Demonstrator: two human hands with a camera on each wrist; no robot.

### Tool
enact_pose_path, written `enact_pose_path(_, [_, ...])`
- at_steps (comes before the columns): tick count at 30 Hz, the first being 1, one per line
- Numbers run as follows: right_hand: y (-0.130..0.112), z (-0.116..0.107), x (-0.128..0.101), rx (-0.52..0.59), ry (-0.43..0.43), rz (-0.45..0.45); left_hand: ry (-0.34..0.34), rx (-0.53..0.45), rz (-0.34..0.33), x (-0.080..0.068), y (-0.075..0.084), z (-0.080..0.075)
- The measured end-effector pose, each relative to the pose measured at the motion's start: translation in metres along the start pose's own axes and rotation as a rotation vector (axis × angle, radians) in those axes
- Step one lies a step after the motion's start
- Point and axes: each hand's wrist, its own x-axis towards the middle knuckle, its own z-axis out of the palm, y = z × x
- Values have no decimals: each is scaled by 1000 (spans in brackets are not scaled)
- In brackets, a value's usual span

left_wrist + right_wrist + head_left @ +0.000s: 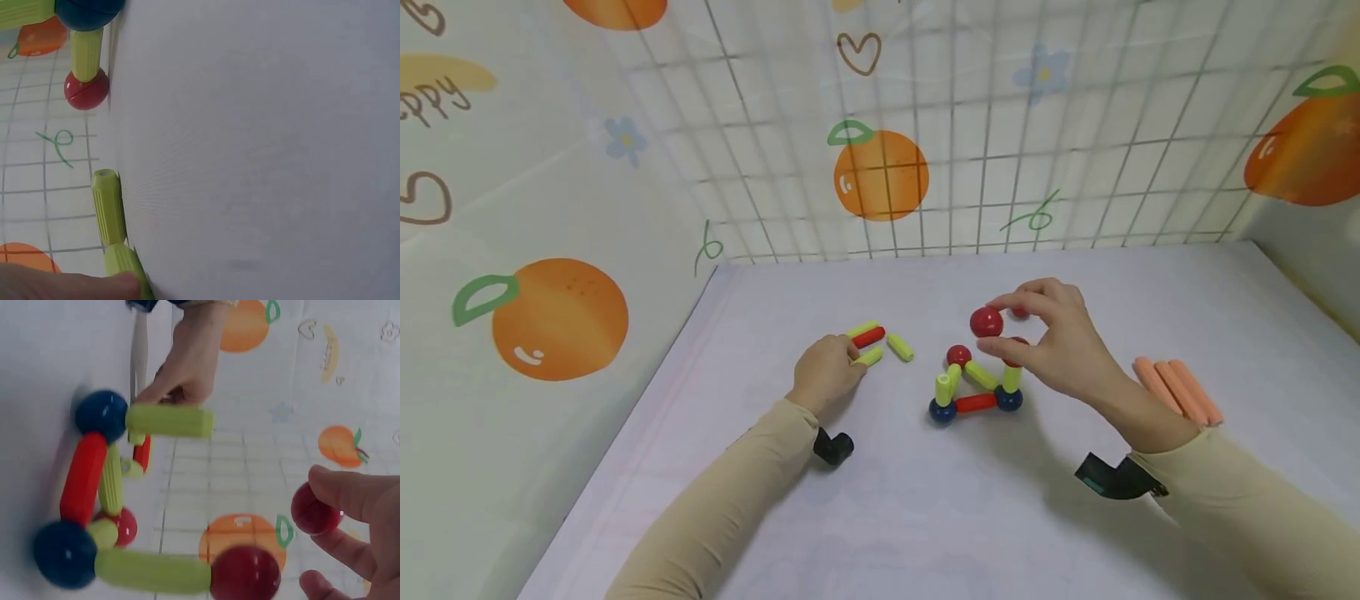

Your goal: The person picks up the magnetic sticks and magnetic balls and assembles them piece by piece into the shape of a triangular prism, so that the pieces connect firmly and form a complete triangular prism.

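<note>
My right hand (1003, 332) pinches a red ball (986, 322) between thumb and fingers, just above a small stick-and-ball frame (975, 392). The frame has two blue balls (942, 410), a red stick (975, 403), yellow-green sticks and a red ball (958, 356). In the right wrist view the held ball (315, 509) hangs near a red ball (245, 572) that caps an upright stick. My left hand (852, 360) lies curled on the table to the left, its fingertips on a yellow-green stick (870, 357). That stick (128, 269) lies under a finger (69, 284) in the left wrist view.
Loose by the left hand lie a red stick (868, 337) and two more yellow-green sticks (900, 347). Three orange sticks (1176, 389) lie at the right. A wire grid and fruit-print walls close in the white table (925, 517) at the back and left.
</note>
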Motion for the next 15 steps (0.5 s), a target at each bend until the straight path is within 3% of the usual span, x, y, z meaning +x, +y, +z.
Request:
enact_pose_path(5, [-9, 15, -7, -57, -40, -94, -34, -12, -25, -2, -5, -1])
enact_pose_path(15, [-7, 31, -11, -122, -88, -171, -75, -33, -57, -8, -11, -3])
